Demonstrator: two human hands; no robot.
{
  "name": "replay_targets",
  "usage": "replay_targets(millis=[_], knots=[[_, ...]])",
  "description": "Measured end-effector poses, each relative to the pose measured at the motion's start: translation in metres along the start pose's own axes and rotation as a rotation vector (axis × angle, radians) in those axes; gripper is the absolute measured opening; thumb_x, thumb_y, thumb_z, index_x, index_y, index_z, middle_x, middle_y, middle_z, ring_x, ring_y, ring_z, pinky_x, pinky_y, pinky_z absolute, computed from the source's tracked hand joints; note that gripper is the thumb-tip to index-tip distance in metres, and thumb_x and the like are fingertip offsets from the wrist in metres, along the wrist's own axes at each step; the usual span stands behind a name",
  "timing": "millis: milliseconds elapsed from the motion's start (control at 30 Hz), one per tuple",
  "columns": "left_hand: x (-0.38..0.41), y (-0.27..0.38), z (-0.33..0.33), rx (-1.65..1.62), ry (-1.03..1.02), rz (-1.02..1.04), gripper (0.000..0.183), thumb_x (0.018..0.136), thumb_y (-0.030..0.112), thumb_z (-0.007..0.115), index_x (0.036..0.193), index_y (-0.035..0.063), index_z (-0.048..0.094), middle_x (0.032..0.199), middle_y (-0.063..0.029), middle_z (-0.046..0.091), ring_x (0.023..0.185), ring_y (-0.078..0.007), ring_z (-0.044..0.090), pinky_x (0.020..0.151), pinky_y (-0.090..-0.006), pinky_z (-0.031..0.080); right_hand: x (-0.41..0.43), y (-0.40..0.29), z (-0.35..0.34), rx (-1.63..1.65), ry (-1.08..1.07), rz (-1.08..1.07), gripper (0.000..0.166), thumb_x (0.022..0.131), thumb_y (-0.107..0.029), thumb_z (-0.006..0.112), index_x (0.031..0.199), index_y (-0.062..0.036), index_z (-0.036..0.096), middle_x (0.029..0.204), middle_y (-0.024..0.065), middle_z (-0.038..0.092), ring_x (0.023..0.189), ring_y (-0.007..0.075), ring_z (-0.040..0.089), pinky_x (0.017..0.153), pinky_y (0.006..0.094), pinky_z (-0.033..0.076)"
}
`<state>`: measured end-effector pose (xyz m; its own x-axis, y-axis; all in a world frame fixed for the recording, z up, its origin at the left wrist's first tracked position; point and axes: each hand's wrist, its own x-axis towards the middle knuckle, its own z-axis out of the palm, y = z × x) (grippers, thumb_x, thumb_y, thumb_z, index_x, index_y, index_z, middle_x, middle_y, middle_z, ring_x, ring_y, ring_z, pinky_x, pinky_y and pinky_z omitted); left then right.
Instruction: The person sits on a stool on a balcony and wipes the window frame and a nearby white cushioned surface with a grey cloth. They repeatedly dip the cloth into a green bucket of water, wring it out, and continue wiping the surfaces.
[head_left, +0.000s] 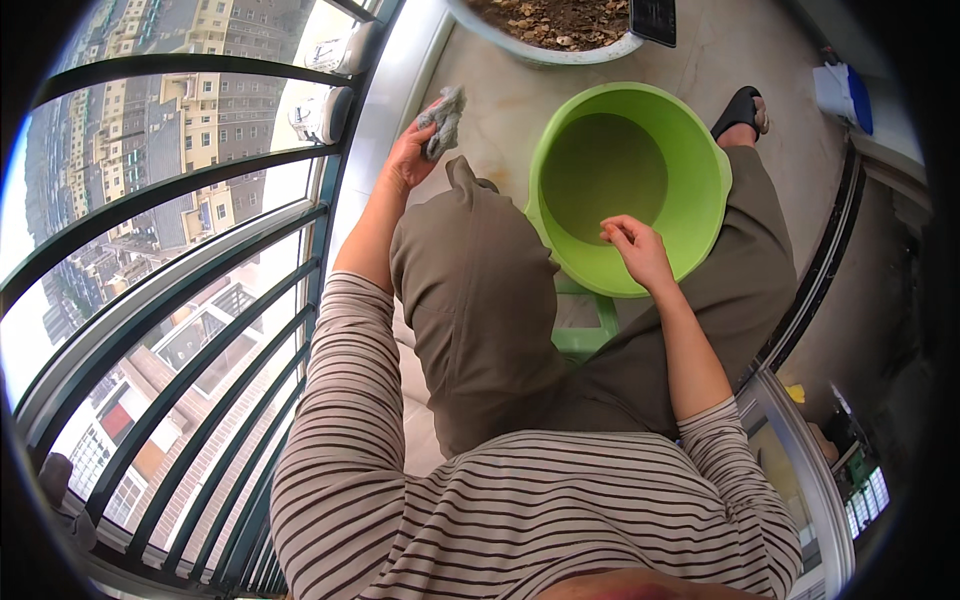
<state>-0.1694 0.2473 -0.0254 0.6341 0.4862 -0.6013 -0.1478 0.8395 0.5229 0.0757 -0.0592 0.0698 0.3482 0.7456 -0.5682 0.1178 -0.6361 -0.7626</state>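
Note:
My left hand (411, 156) grips a crumpled wet grey cloth (444, 124) beyond my left knee, near the white ledge by the railing. Between my legs stands a deep lime-green plastic tub (694, 176) with murky water (604, 169) in its bottom. Over the tub's near side hangs my right hand (641, 251), its fingers curled together above the water's edge. I make out nothing held in it. Under the near rim of the tub, part of a green plastic stool (589, 337) shows.
A large pot of soil (551, 26) stands at the far side, with a dark flat device (653, 21) at its rim. White shoes (321, 116) sit by the dark metal railing (217, 169) on the left. A white-and-blue container (841, 96) and a sliding-door track (817, 262) lie right.

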Motion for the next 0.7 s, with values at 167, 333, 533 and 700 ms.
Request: replay_targets(millis=[167,333,533,700], knots=[[0.008,0.033,0.008,0.285,0.017,-0.019,0.046,0.091,0.001,0.037,0.137,0.0084,0.038,0.13,-0.0065,0.049,0.114,-0.0166,0.05,0.096,-0.0283,0.039,0.0,-0.02,-0.006,0.053,0.044,0.006,0.021,0.09,-0.019,0.055,0.1,-0.0018,0.062,0.084,0.0047,0.067,0.075,0.0086,0.059,0.061,0.0225,0.042],[0.029,0.041,0.021,0.654,-0.138,-0.174,0.046,0.09,0.002,0.037,0.135,0.0089,0.041,0.128,-0.0052,0.05,0.115,-0.014,0.048,0.099,-0.0256,0.035,0.0,-0.042,-0.01,0.083,0.072,0.149,0.021,0.091,-0.018,0.054,0.101,-0.0014,0.062,0.087,0.0058,0.067,0.08,0.0093,0.061,0.069,0.0225,0.045],[0.062,0.009,-0.001,0.973,-0.083,-0.25,0.045,0.087,0.0,0.038,0.128,0.0137,0.051,0.13,-0.0065,0.05,0.121,-0.019,0.044,0.102,-0.0286,0.032,0.008,-0.066,-0.005,0.171,-0.042,0.094,0.019,0.092,-0.014,0.053,0.103,-0.0001,0.061,0.092,0.0073,0.066,0.086,0.012,0.061,0.077,0.0251,0.047],[0.099,-0.03,-0.083,1.567,-0.018,0.478,0.064,0.074,-0.014,0.035,0.13,0.0167,0.049,0.143,-0.011,0.034,0.134,-0.0352,0.024,0.109,-0.0373,0.024,0.011,-0.061,-0.005,0.215,-0.051,0.17,0.019,0.092,-0.013,0.053,0.103,0.0004,0.06,0.092,0.0072,0.066,0.086,0.0131,0.061,0.078,0.0258,0.047]])
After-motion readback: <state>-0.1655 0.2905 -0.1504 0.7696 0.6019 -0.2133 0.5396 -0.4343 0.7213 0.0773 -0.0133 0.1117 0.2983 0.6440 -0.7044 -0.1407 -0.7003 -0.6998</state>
